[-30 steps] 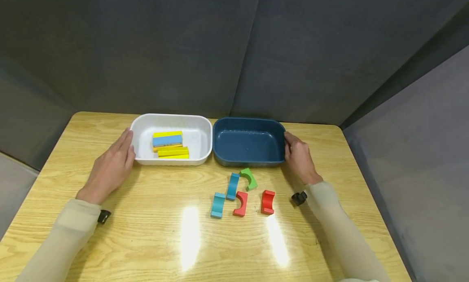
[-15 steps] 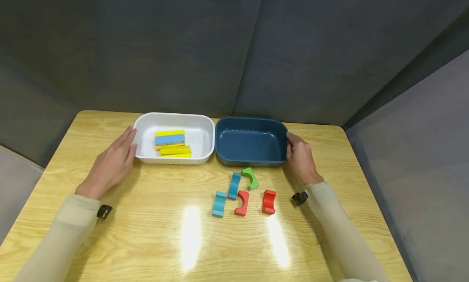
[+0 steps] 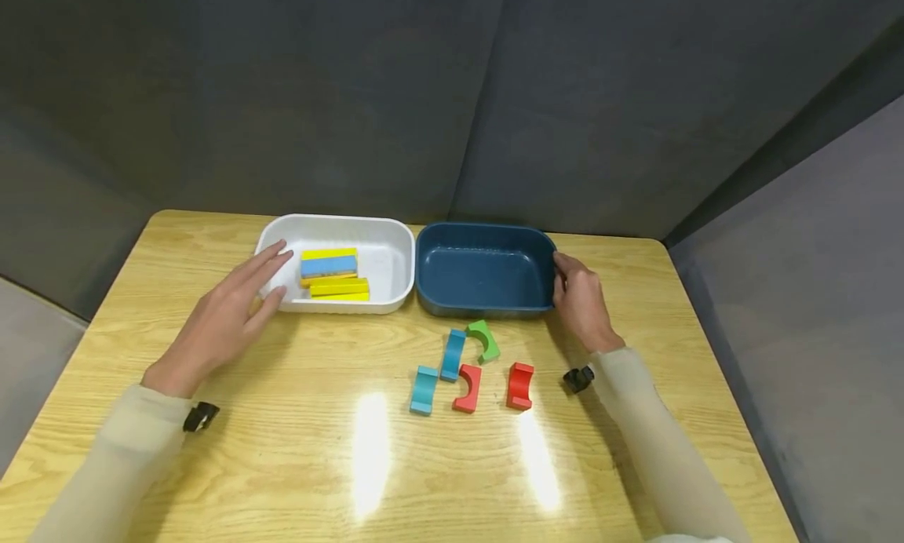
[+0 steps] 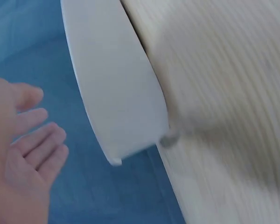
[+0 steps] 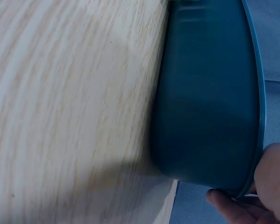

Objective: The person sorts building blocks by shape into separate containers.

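A white bin [image 3: 384,272] stands at the back of the table, holding several yellow sticks [image 3: 339,287] and a blue stick [image 3: 328,267]. My left hand [image 3: 219,323] hovers over its left end, fingers spread and holding nothing; the left wrist view shows them apart from the bin wall [image 4: 116,84]. A navy bin [image 3: 487,311] stands beside the white one with nothing in it. At its right end my right hand [image 3: 581,304] grips the rim, with fingertips [image 5: 221,203] at the corner in the right wrist view.
In front of the navy bin lie several arch blocks: a green one [image 3: 487,343], a blue one [image 3: 453,355], a teal one [image 3: 424,390] and two red ones [image 3: 520,386]. Dark panels [image 3: 318,96] rise behind the wooden table [image 3: 282,449].
My left hand has let go of the white bin's left end and moved right over its rim, fingers spreading. The right hand keeps its place on the navy bin.
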A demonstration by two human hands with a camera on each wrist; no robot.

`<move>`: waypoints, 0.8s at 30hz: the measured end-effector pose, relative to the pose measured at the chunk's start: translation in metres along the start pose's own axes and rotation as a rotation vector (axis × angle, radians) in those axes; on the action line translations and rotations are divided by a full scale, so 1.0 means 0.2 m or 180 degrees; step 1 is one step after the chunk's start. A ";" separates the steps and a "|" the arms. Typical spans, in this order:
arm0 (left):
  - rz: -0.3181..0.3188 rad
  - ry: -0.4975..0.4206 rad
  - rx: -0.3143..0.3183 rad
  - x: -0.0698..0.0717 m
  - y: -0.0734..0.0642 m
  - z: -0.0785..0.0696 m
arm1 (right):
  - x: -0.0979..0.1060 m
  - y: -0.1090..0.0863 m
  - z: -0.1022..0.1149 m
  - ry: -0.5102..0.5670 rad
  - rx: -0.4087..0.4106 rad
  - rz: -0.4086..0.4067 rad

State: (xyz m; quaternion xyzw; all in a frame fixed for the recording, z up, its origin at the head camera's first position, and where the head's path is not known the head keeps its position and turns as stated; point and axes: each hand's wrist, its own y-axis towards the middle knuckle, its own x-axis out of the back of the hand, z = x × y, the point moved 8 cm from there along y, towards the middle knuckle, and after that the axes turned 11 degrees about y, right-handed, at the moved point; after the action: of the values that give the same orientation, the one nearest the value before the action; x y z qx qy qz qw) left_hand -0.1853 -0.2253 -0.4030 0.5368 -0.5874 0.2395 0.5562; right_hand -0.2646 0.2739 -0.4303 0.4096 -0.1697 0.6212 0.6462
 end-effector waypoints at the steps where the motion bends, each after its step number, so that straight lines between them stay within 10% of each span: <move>1: -0.0062 -0.0057 -0.0059 0.00 0.00 -0.03 | 0.00 0.00 0.00 -0.0006 0.0009 -0.0008; 12: -0.0520 -0.0446 -0.1626 -0.04 -0.02 -0.49 | 0.01 0.00 0.01 -0.0040 0.0047 -0.0042; 24: 0.0231 -0.0422 -0.1792 -0.31 -0.09 -0.70 | 0.00 0.00 0.01 -0.0062 0.0112 -0.0014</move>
State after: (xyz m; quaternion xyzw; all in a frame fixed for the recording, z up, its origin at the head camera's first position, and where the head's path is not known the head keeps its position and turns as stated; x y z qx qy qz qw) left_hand -0.1258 -0.0861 -0.4289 0.3545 -0.6846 0.0512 0.6348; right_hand -0.2636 0.2727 -0.4282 0.4273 -0.1641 0.6187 0.6385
